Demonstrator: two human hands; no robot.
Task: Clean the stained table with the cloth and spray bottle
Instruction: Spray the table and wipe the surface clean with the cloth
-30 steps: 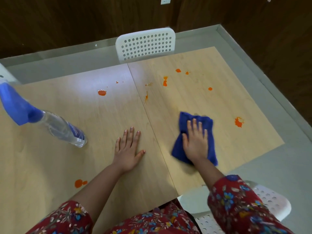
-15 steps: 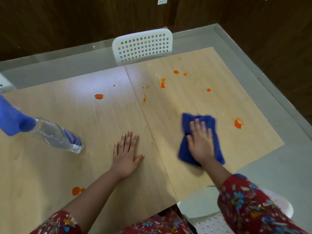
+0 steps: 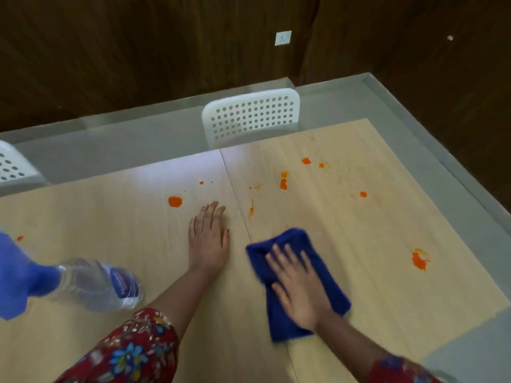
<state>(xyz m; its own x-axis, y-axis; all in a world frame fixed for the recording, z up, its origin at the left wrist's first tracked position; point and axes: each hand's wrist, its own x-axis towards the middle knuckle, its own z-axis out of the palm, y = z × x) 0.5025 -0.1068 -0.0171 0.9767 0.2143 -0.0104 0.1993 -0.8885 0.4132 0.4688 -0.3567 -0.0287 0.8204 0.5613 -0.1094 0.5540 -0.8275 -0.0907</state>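
Right hand [image 3: 298, 286] lies flat on the blue cloth [image 3: 293, 240], fingers straight and slightly spread, palm pressing down, not curled around it; the hand and the cloth edges look a bit blurred. The cloth is folded and sits on the right panel of the light wood table [image 3: 345, 230], just right of the seam [image 3: 237, 197] between the two panels and near the front edge. Left hand [image 3: 208, 239] is flat on the table just left of the seam, palm down, fingers straight and together, holding nothing. The spray bottle [image 3: 91, 283] lies on its side on the left panel, well left of the left hand, with its clear body pointing toward the middle and its blue head at the left frame edge; neither hand touches it. There are orange stains: a blob [image 3: 175, 201] just beyond the left fingertips, a thin streak [image 3: 251, 211] right of the seam, a smear [image 3: 283, 181] farther back, two small dots [image 3: 306, 161] near the far edge, one dot [image 3: 363, 194] at right, and a bigger splat [image 3: 419, 259] well right of the cloth. Red floral sleeves [image 3: 132, 352] show at the bottom. A white perforated chair [image 3: 250, 116] stands behind the table, and a wall socket [image 3: 283, 38] is on the dark wood wall.
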